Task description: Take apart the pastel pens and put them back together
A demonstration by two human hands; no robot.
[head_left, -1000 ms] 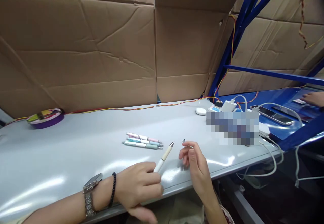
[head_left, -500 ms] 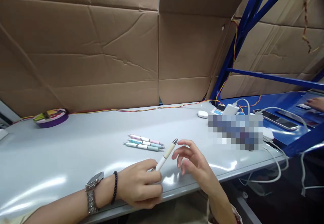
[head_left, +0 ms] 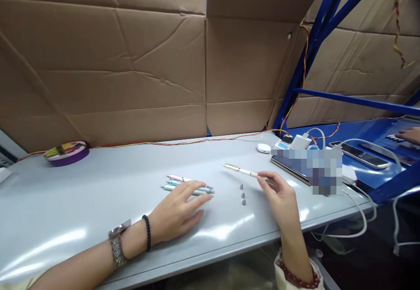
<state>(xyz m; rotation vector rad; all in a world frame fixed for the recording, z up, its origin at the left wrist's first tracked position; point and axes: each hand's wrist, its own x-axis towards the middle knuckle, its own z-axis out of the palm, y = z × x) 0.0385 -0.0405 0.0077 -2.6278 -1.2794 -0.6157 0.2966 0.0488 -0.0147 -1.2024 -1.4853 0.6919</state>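
My right hand [head_left: 280, 198] pinches one end of a white pen with a gold clip [head_left: 241, 171], held low over the grey table [head_left: 82, 193] and pointing left. Three small grey pen tips [head_left: 243, 194] lie in a short column just left of that hand. My left hand [head_left: 177, 211], with a watch and a black bead bracelet on the wrist, rests flat with spread fingers. Its fingertips touch three pastel pens [head_left: 188, 185] lying side by side.
A purple round tin [head_left: 65, 152] sits at the far left. A white earbud case [head_left: 263, 148], chargers, cables and phones [head_left: 359, 154] crowd the right end by a blue rack [head_left: 387, 185]. Another person's hand [head_left: 410, 134] is at the far right. Cardboard walls the back.
The white pen passed from my left hand to my right, which carried it rightward. My left hand moved forward onto the pastel pens. Three small tips now show on the table.
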